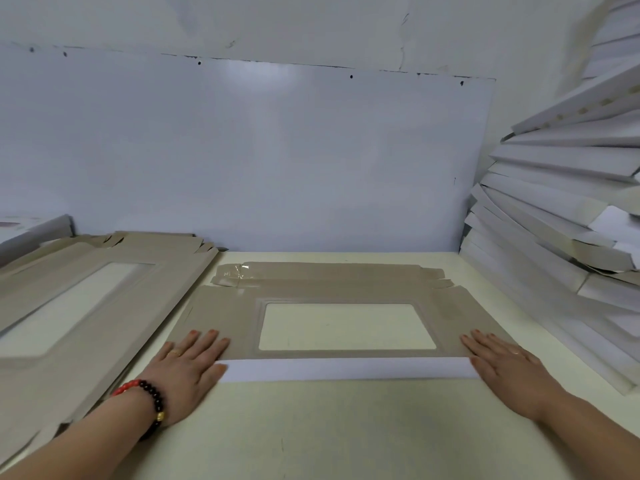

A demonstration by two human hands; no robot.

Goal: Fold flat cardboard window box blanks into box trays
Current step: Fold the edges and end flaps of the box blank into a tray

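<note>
A flat grey-brown cardboard window box blank (228,317) lies in the middle of the cream table (329,427), its clear window (346,326) facing up. Its near flap (346,369) is folded over onto the blank and shows its white side. My left hand (188,365) presses flat on the left end of that flap, fingers spread. My right hand (505,367) presses flat on the right end. Neither hand grips anything. The far flaps (329,274) lie flat toward the wall.
A stack of flat blanks (79,306) lies on the left of the table. A tall leaning pile of folded white trays (561,216) fills the right side. A white wall (277,150) stands directly behind the table.
</note>
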